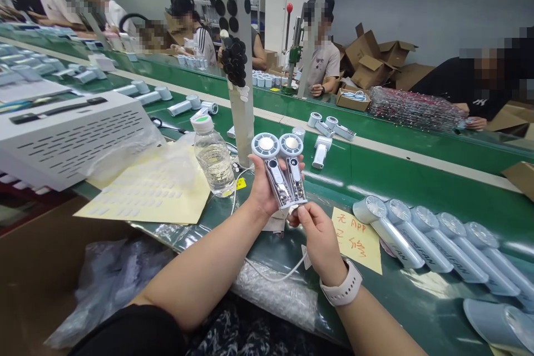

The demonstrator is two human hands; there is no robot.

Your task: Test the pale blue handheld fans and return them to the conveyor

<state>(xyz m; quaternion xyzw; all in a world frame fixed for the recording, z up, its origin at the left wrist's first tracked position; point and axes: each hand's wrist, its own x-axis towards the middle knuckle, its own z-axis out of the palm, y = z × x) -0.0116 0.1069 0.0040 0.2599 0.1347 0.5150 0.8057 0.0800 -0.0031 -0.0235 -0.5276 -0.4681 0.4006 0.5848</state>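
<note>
Across the room, co-workers (pixel 326 64) line the far side of a long green bench (pixel 438 328). Nearer me, above the bench's close edge, the person's left hand (pixel 261 189) cradles two small fans (pixel 278 182) side by side, round heads up, apparently so both fronts show together. The right hand (pixel 319 228) is pinched at their lower ends, perhaps steadying them; what exactly its fingertips grip, I cannot tell. More fans (pixel 428 245) lie slanting in a row to the right, seemingly lined up for easy counting, beside a handwritten yellow note (pixel 367 261).
</note>
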